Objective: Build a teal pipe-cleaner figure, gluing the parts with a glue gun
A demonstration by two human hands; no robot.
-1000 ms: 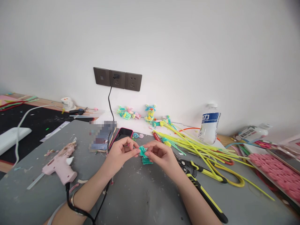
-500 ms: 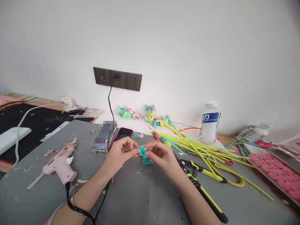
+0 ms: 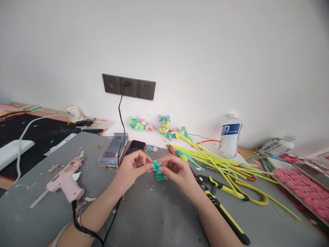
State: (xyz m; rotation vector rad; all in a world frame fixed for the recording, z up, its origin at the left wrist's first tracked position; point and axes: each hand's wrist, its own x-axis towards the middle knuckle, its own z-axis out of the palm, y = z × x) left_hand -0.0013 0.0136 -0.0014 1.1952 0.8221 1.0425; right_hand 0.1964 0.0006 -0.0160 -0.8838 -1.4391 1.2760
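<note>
A small teal figure of bent pipe cleaners [image 3: 161,176] is held between my two hands above the grey table mat [image 3: 164,212]. My left hand [image 3: 136,167] pinches its upper left side with thumb and forefinger. From the other side, my right hand [image 3: 177,168] grips it the same way, the other fingers curled in. The fingertips hide part of its top. Just beyond my right hand lie a bundle of yellow-green pipe cleaners [image 3: 213,159] and pliers with black and yellow handles [image 3: 226,212].
A pink hot glue gun [image 3: 66,181] lies at left, its black cable running under my left forearm. Phones [image 3: 135,146] lie behind my left hand. Small finished pipe-cleaner figures [image 3: 164,124] stand by the wall. A white bottle [image 3: 230,137] stands at back right.
</note>
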